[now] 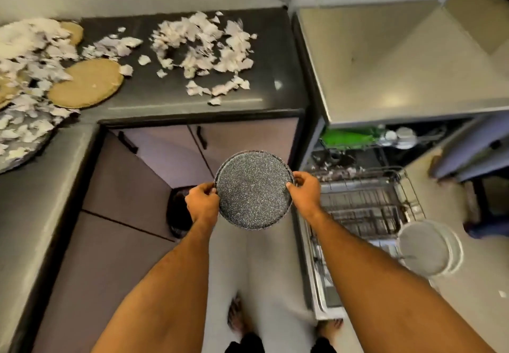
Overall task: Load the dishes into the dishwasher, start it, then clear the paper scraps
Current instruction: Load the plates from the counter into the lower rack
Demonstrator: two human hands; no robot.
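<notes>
A round dark speckled plate [252,188] hangs in the air in front of me, above the floor. My left hand [202,202] pinches its left rim and my right hand [304,192] pinches its right rim. To the right the dishwasher [385,82] stands open with its lower wire rack [363,206] pulled out. White plates [429,250] stand upright at the rack's near right end. A green item [347,135] shows on the upper rack. White paper scraps [203,46] lie scattered over the dark counter [270,71], with more scraps [27,77] piled at the left.
Round woven mats [88,82] lie on the counter among the scraps. Grey cabinet doors [154,157] fill the corner below the counter. A dark bin [179,212] sits on the floor by the cabinets. My feet stand on the pale floor [272,283] beside the rack.
</notes>
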